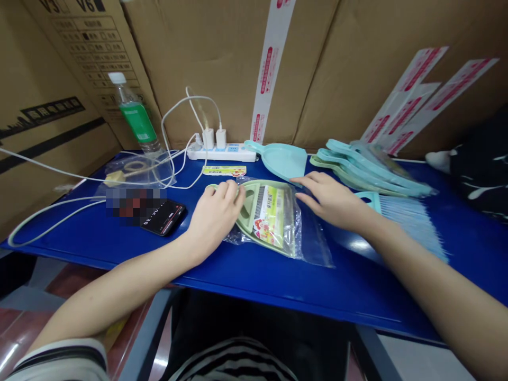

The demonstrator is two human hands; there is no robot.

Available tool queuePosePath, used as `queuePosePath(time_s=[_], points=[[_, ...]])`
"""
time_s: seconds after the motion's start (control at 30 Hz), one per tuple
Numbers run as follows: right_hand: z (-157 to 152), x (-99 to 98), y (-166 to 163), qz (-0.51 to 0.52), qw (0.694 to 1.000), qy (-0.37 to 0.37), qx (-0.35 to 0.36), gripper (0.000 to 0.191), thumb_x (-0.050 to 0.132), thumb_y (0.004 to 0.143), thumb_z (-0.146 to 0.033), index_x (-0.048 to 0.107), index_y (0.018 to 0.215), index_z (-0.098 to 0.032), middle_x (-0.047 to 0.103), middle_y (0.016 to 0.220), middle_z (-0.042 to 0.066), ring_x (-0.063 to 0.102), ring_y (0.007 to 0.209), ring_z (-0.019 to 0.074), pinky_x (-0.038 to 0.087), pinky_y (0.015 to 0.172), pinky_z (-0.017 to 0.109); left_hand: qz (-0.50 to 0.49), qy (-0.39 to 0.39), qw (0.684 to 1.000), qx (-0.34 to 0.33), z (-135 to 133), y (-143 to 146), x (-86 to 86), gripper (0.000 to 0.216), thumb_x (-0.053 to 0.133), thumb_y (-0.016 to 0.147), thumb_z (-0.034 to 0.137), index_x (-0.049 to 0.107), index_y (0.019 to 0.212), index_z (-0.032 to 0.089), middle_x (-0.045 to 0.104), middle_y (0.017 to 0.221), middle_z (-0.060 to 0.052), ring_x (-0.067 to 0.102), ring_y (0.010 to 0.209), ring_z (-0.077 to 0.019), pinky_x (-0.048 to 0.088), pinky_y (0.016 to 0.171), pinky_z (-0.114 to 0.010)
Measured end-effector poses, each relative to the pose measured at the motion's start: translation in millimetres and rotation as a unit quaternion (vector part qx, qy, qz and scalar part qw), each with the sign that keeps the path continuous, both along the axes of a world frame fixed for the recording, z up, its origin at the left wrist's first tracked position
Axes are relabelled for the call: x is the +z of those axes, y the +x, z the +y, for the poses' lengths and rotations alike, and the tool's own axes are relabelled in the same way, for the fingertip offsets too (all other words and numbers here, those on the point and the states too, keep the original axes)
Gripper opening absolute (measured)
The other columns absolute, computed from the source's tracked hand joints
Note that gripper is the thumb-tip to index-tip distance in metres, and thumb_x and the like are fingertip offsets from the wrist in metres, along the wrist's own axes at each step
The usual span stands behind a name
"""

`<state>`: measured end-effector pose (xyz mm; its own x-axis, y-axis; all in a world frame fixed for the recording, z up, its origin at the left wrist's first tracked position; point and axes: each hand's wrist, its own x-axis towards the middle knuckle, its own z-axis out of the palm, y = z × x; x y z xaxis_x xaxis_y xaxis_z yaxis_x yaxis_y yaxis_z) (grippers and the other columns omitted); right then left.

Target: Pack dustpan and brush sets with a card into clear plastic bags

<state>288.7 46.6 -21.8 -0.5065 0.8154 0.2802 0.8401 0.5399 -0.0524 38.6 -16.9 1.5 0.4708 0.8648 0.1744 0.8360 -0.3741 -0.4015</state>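
Note:
A light green dustpan (246,214) lies on the table in a clear plastic bag (315,243), with a yellow-and-white label card (272,217) on top. My left hand (218,214) is closed over its handle end, the fingers bent down onto it. My right hand (325,198) hovers by the bag's right side, thumb and fingers apart; whether the fingertips touch the film I cannot tell. Just beyond that hand is a light blue dustpan (283,159), lying unbagged. A light blue brush (413,219) with pale bristles lies partly behind my right forearm.
Several bagged dustpans (369,166) are stacked at the back right. A power strip (238,153) with white chargers and cables stands against the cardboard (222,58). On the left are a phone (166,217), a plastic bottle (137,119) and a spare label card (224,170).

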Motion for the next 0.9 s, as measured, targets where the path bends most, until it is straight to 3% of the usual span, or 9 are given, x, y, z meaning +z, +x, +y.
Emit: queuePosePath(time_s=[0.2, 0.27, 0.4, 0.5, 0.6, 0.9], points=[[8.6, -13.6, 1.3, 0.026, 0.999, 0.037, -0.007, 0.044, 0.035, 0.092, -0.024, 0.066, 0.121, -0.016, 0.065, 0.101, 0.017, 0.055, 0.091, 0.0327, 0.048, 0.083, 0.048, -0.025, -0.034, 0.981, -0.188, -0.5, -0.7, -1.1, 0.029, 0.042, 0.097, 0.012, 0.061, 0.118, 0.016, 0.065, 0.098, -0.010, 0.061, 0.097, -0.0224, 0.051, 0.079, -0.033], [10.7, -13.1, 2.5, 0.029, 0.999, 0.030, -0.005, 0.045, 0.034, 0.091, -0.023, 0.066, 0.122, -0.014, 0.065, 0.102, 0.017, 0.055, 0.091, 0.0330, 0.047, 0.085, 0.049, -0.049, -0.054, 0.962, -0.264, -2.2, -1.6, -2.3, 0.026, 0.043, 0.100, 0.024, 0.061, 0.117, 0.016, 0.065, 0.100, -0.009, 0.062, 0.093, -0.0209, 0.051, 0.077, -0.031], [11.7, -11.1, 0.1, 0.015, 1.000, 0.004, -0.018, 0.046, 0.035, 0.090, -0.022, 0.064, 0.124, -0.009, 0.066, 0.100, 0.018, 0.054, 0.091, 0.0332, 0.046, 0.085, 0.049, -0.069, -0.115, 0.907, -0.400, -8.0, -1.1, -6.3, 0.044, 0.048, 0.096, 0.050, 0.057, 0.124, 0.018, 0.063, 0.110, -0.010, 0.063, 0.095, -0.0213, 0.052, 0.071, -0.029], [10.5, -9.5, -2.9, 0.007, 1.000, -0.003, -0.021, 0.045, 0.037, 0.088, -0.020, 0.066, 0.120, -0.009, 0.066, 0.091, 0.017, 0.055, 0.088, 0.0329, 0.046, 0.082, 0.046, -0.048, -0.103, 0.907, -0.406, -9.9, -0.5, -9.1, 0.033, 0.050, 0.098, 0.033, 0.055, 0.128, 0.023, 0.064, 0.111, -0.009, 0.064, 0.097, -0.0211, 0.052, 0.072, -0.029], [9.1, -7.2, -3.5, 0.000, 1.000, -0.006, -0.021, 0.042, 0.039, 0.086, -0.018, 0.069, 0.113, -0.009, 0.065, 0.081, 0.017, 0.054, 0.084, 0.0331, 0.046, 0.078, 0.045, -0.020, -0.073, 0.917, -0.392, -8.5, -0.6, -9.6, 0.034, 0.042, 0.097, 0.012, 0.056, 0.125, 0.024, 0.065, 0.107, -0.006, 0.065, 0.091, -0.0184, 0.052, 0.069, -0.028], [8.7, -3.0, 3.6, -0.006, 0.999, 0.012, -0.032, 0.025, 0.047, 0.080, -0.020, 0.070, 0.089, -0.017, 0.060, 0.073, 0.012, 0.054, 0.077, 0.0297, 0.045, 0.071, 0.040, -0.011, -0.107, 0.921, -0.376, -4.2, -3.3, -3.4, 0.024, 0.047, 0.090, 0.007, 0.061, 0.105, 0.019, 0.063, 0.100, -0.004, 0.060, 0.073, -0.0143, 0.046, 0.059, -0.027]])
